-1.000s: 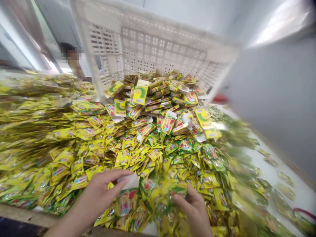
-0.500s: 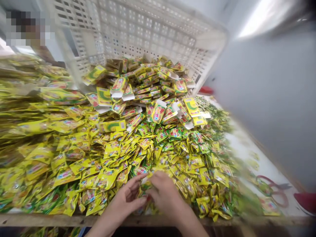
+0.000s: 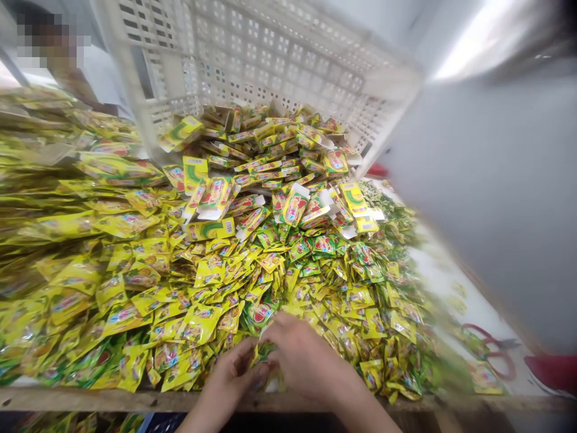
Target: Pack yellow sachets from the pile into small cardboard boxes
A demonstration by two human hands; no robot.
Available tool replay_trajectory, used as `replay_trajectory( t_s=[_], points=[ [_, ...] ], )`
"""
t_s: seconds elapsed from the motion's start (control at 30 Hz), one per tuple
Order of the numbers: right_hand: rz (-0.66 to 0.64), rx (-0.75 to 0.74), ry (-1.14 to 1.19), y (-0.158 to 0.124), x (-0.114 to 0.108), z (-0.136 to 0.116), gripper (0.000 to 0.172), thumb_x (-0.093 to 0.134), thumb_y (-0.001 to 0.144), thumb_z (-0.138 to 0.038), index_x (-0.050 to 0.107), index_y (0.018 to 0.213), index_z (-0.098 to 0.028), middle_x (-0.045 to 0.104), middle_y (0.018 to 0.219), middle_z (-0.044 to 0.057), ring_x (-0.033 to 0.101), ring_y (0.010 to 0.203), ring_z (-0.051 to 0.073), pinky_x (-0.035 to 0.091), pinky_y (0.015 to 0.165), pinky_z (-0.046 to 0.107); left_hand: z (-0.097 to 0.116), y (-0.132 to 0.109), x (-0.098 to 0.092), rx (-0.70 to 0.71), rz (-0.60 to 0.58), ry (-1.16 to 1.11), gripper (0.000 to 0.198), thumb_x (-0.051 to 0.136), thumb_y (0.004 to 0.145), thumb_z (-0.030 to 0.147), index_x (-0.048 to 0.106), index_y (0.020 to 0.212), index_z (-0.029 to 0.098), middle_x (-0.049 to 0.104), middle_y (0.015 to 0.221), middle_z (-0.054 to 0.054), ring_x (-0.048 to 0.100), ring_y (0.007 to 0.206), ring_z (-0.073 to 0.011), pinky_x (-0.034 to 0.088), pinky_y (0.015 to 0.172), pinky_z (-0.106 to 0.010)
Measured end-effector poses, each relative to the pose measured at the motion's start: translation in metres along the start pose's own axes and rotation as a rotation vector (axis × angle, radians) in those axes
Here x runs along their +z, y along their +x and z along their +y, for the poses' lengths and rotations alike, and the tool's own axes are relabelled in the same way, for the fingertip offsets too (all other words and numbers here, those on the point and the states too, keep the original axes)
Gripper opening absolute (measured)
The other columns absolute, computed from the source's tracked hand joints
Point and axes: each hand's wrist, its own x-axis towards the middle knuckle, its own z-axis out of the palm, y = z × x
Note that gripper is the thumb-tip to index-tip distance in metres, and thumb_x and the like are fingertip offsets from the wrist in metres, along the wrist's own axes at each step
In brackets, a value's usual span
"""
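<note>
One box has slid lower; my left hand and right hand pinch a half-hidden carton, probably steadying it.

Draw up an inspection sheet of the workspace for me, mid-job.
Surface: white tabletop with wooden front edge, mostly covered.
Job's things: heaped yellow and green sachets; printed cartons spilling from a tipped white crate.
Clutter: red-handled scissors at the right; red object beyond them, identity unclear.
Grip: left hand and right hand close together near the front edge; what lies between them is mostly hidden.
Cables: nothing seen.
Surroundings: grey wall right; another person far left.
</note>
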Motion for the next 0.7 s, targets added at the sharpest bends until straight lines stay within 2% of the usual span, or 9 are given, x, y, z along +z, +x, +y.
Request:
replay_trajectory(
  t_s=[0.07,0.13,0.23,0.33,0.37,0.47,0.57,0.7],
  points=[
    [0.077,0.042,0.077,0.002,0.004,0.005,0.025,0.063,0.078,-0.005,0.069,0.096,-0.023,0.062,0.092,0.003,0.058,0.083,0.018,0.046,0.074,0.027,-0.002,-0.001,-0.001,-0.015,0.015,-0.047,0.026,0.073,0.078,0.034,0.072,0.100,0.022,0.072,0.094,-0.004,0.064,0.095,-0.0247,0.048,0.086,-0.031],
    [0.146,0.044,0.098,0.002,0.011,0.012,0.020,0.065,0.079,-0.006,0.073,0.086,-0.023,0.062,0.094,0.003,0.057,0.090,0.019,0.046,0.078,0.029,-0.004,-0.002,-0.001,-0.025,0.027,-0.086,0.028,0.073,0.077,0.034,0.071,0.103,0.023,0.073,0.100,-0.004,0.064,0.099,-0.0253,0.048,0.088,-0.032],
    [0.135,0.005,0.099,-0.002,0.024,0.020,0.016,0.070,0.079,-0.010,0.075,0.074,-0.025,0.062,0.105,0.003,0.054,0.101,0.022,0.046,0.085,0.033,-0.005,-0.003,-0.001,-0.031,0.059,-0.055,0.032,0.076,0.074,0.034,0.071,0.103,0.023,0.073,0.105,-0.004,0.063,0.104,-0.0270,0.047,0.092,-0.033],
    [0.060,0.004,0.189,-0.011,0.029,0.023,0.015,0.068,0.083,-0.016,0.077,0.084,-0.029,0.062,0.115,0.001,0.054,0.107,0.021,0.043,0.093,0.035,-0.006,-0.004,-0.001,-0.030,0.058,0.018,0.031,0.074,0.076,0.034,0.072,0.104,0.023,0.073,0.103,-0.004,0.064,0.103,-0.0270,0.047,0.091,-0.031],
    [0.077,0.015,0.229,-0.015,0.030,0.024,0.016,0.066,0.086,-0.018,0.076,0.090,-0.030,0.062,0.117,0.002,0.054,0.109,0.021,0.042,0.096,0.036,-0.006,-0.004,-0.002,-0.023,0.057,0.039,0.032,0.073,0.077,0.034,0.071,0.107,0.023,0.074,0.104,-0.004,0.064,0.102,-0.0267,0.047,0.090,-0.031],
    [0.281,0.091,0.372,-0.025,0.032,0.024,0.018,0.063,0.089,-0.020,0.074,0.100,-0.029,0.065,0.105,0.004,0.058,0.101,0.020,0.045,0.091,0.035,-0.009,-0.005,-0.002,-0.015,0.071,0.084,0.032,0.070,0.079,0.036,0.071,0.109,0.022,0.074,0.105,-0.005,0.065,0.099,-0.0269,0.049,0.088,-0.032],
    [0.411,0.164,0.478,-0.032,0.043,0.023,0.019,0.067,0.083,-0.012,0.072,0.096,-0.025,0.064,0.096,0.004,0.060,0.091,0.019,0.049,0.079,0.029,-0.011,-0.004,0.000,-0.021,0.082,0.089,0.031,0.070,0.080,0.036,0.072,0.107,0.021,0.075,0.104,-0.005,0.066,0.098,-0.0272,0.050,0.088,-0.032],
    [0.412,0.174,0.325,-0.030,0.059,0.018,0.029,0.076,0.072,-0.006,0.073,0.092,-0.027,0.058,0.112,0.005,0.053,0.108,0.023,0.044,0.092,0.035,-0.011,0.000,0.000,-0.008,0.092,0.105,0.037,0.071,0.079,0.034,0.070,0.114,0.022,0.074,0.109,-0.005,0.066,0.101,-0.0269,0.050,0.090,-0.033]
  ],
)
